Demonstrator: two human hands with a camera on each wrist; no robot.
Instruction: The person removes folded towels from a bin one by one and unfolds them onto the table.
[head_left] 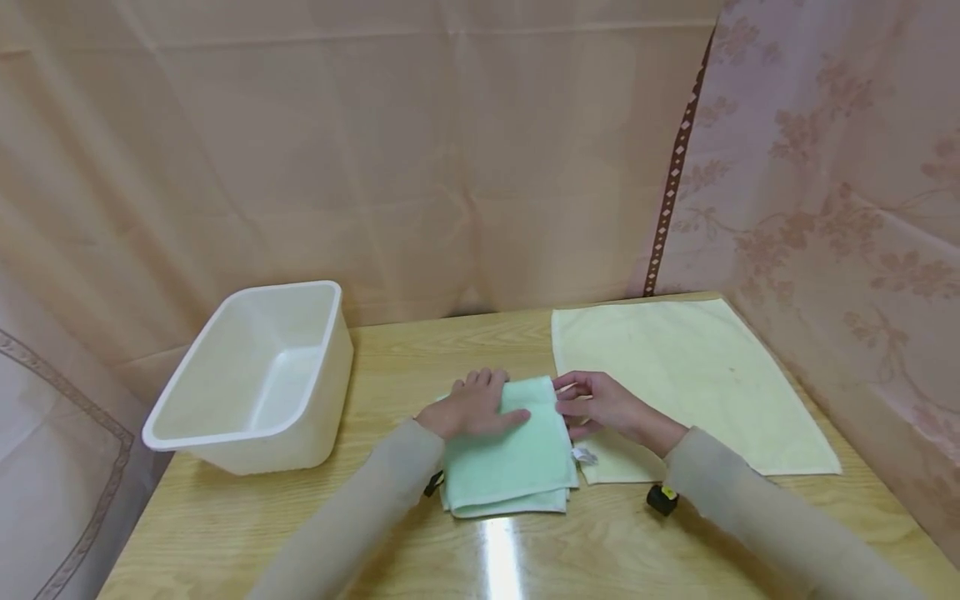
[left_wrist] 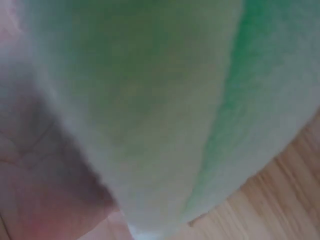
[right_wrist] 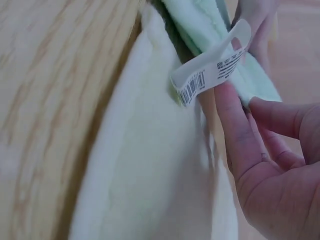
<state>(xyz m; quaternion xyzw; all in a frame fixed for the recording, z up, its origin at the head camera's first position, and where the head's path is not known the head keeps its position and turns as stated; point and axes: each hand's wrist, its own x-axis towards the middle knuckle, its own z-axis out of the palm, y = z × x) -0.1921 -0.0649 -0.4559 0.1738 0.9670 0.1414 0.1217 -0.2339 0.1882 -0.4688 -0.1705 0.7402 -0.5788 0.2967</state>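
While your left hand [head_left: 476, 407] lies spread on the green towel [head_left: 510, 467], centred before you, your right hand [head_left: 600, 406] pinches its edge; it looks mostly folded, lower edges uneven, and the yellow towel [head_left: 675, 367] beyond lies flat, unfolded.

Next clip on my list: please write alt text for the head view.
A person's left hand rests on a folded pale green cloth while the right hand is at its right edge. On the wooden table, a white tub stands to the left and a pale yellow cloth lies spread out to the right, with curtains behind.
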